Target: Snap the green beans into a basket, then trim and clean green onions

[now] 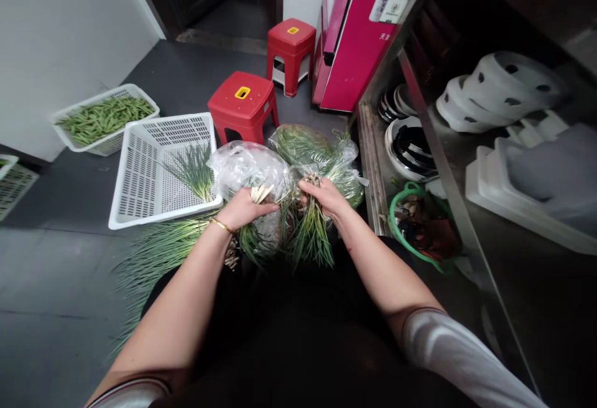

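In the middle of the frame, the left hand (243,208) is closed around white-tipped onions (262,194) and the right hand (326,196) around a brown-topped bunch (313,227), so thin stalks might slip and mix if either grip gets loose.

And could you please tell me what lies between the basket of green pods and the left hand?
The head view shows a larger white basket between them, with green onions inside.

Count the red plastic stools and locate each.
2: the nearer red plastic stool beside the white perforated plastic basket, the farther red plastic stool beside the glossy pink cabinet.
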{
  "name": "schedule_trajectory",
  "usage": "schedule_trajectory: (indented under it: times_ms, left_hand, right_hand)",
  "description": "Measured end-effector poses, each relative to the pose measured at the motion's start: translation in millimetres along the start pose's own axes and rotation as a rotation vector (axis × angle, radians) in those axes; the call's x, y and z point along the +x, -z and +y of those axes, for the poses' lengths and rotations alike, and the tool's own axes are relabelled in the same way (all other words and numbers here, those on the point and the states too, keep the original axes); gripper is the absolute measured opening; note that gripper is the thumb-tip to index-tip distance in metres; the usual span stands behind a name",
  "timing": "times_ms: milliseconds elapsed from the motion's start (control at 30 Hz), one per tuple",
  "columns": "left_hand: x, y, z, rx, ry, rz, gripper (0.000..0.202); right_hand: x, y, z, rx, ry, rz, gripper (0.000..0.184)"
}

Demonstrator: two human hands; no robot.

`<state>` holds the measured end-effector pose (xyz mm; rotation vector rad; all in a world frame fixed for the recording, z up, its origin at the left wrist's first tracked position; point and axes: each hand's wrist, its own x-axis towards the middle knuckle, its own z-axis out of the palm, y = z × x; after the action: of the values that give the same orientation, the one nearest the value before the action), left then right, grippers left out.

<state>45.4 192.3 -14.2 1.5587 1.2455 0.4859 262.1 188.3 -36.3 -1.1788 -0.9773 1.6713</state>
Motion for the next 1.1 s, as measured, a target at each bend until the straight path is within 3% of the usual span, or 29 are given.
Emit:
schedule_trajectory:
  times_ms: [67,133,233,333,433,600,700,867,1100]
  left_hand:
    - [2,2.2,0,0.015,0.017,-0.035,0.024]
    - [6,-6.8,1,0.053,0.011,0.029,0.027]
    - [15,-37.3,7,0.085,-0.048,0.178,0.031]
    - [27,-69.7,13,0.128,-0.133,0.179,0.026]
    - [40,-82.2,13,0.14,-0.131,0.186,0.022]
    - [44,-60.6,9,-0.238,0.083,-0.021,0.025]
    - [36,-46.3,9,-0.318,0.13,-0.138,0.027]
    - [27,-37.7,7,-0.291,0.131,-0.103,0.028]
    - [20,-17.5,3,-0.396,0.158,-0.11,0.032]
  right_hand:
    - [0,6,-2,0.011,0.028,0.055,0.039]
    - [2,7,-2,0.037,0.04,0.136,0.04]
    - [6,3,2,0.086,0.043,0.263,0.04]
    - [12,-5,7,0.122,0.083,0.341,0.039]
    - [14,-9,7,0.172,0.112,0.38,0.04]
    - [7,-4,2,0.141,0.08,0.158,0.04]
    - [3,2,0,0.058,0.06,0.035,0.04]
    - [1,7,-2,-0.045,0.069,-0.022,0.038]
    - [-2,16,-8,-0.217,0.009,-0.409,0.045]
